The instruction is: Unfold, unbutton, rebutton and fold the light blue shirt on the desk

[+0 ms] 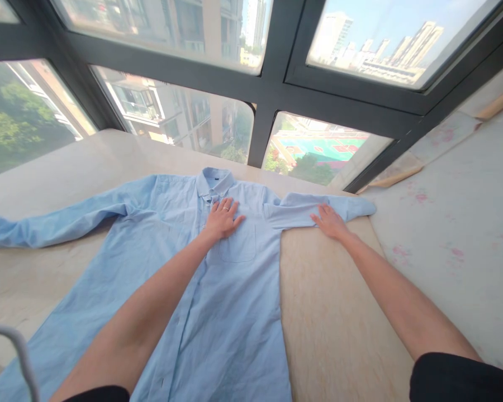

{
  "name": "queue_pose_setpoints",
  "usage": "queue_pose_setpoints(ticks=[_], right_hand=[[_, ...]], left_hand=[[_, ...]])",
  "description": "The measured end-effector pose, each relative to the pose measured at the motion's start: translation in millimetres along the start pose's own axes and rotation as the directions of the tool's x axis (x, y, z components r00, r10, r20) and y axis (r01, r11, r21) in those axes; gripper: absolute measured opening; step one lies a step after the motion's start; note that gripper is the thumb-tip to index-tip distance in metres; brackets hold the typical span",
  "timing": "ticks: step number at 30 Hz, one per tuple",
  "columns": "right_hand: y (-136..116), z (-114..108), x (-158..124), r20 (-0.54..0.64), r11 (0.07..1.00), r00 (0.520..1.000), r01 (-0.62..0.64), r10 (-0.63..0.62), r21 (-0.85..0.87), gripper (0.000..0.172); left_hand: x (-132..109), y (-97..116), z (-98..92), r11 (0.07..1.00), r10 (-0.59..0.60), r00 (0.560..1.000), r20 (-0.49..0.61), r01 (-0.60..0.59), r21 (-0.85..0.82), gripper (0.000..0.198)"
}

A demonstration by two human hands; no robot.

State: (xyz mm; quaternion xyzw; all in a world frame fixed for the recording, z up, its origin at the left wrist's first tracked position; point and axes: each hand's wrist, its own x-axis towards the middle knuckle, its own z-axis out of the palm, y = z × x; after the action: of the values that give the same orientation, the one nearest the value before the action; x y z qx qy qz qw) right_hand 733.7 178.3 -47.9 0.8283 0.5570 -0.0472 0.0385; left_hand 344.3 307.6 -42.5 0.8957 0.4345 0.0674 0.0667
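A light blue button-up shirt (243, 301) lies front side up, its collar (216, 181) toward the window. My left hand (224, 219), with a ring on one finger, rests flat on the chest just below the collar and above the pocket (237, 244). Its fingers are spread. On the sleeve at the right (302, 204) lies my right hand (330, 221), fingers stretched out over the lower edge of the cloth. That sleeve reaches out toward the wall. The other sleeve (62, 223) extends to the left, wrinkled, and runs out of view.
Under the shirt is a beige stone-like sill (331, 301). Dark window frames (272, 95) stand along its far side. A wall with a pale floral pattern (452, 240) bounds the right. A grey curved tube or cable (19, 346) shows at the lower left.
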Motion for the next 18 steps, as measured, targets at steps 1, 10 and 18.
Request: queue_pose_setpoints(ticks=[1,10,18], right_hand=[[4,-3,-3,0.008,1.000,1.000,-0.016,0.016,-0.013,0.071],[13,-70,1,0.151,0.933,0.938,-0.272,0.311,-0.236,0.041],[-136,-96,42,-0.111,0.900,0.893,0.434,-0.435,-0.040,0.041]], left_hand=[[0,0,0.0,1.000,-0.004,1.000,-0.002,0.004,-0.004,0.067],[-3,5,-1.1,0.999,-0.030,0.999,-0.040,0.029,-0.025,0.063],[-2,4,0.2,0.999,-0.030,0.998,-0.048,0.029,-0.020,0.063]])
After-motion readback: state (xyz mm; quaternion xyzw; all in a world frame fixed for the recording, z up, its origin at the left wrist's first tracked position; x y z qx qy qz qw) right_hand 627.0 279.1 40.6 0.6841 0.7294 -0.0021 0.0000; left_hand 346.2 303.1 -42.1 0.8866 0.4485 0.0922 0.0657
